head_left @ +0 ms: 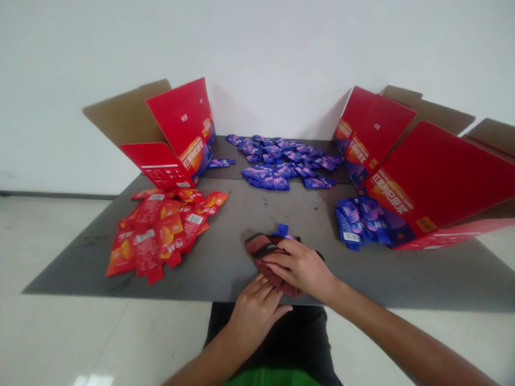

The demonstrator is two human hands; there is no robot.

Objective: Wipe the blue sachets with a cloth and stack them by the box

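Near the front edge of the table, my right hand point(303, 265) is closed on a dark reddish-brown cloth point(261, 245) with black stripes. The cloth lies over a blue-purple pouch point(282, 230); only the pouch's top end shows beyond it, and the rest is hidden. At the table edge, just below the cloth, my left hand point(257, 305) rests with fingers stretched forward and thumb apart. Its fingertips touch the cloth's lower edge and are partly covered, so what lies under them cannot be seen.
Red-orange pouches point(159, 230) lie heaped on the left of the grey table point(237, 214). Blue-purple pouches point(277, 155) spread along the back, and several more point(362, 220) lie at right. Open red cartons stand at left point(187, 126) and right point(434, 171), against a white wall.
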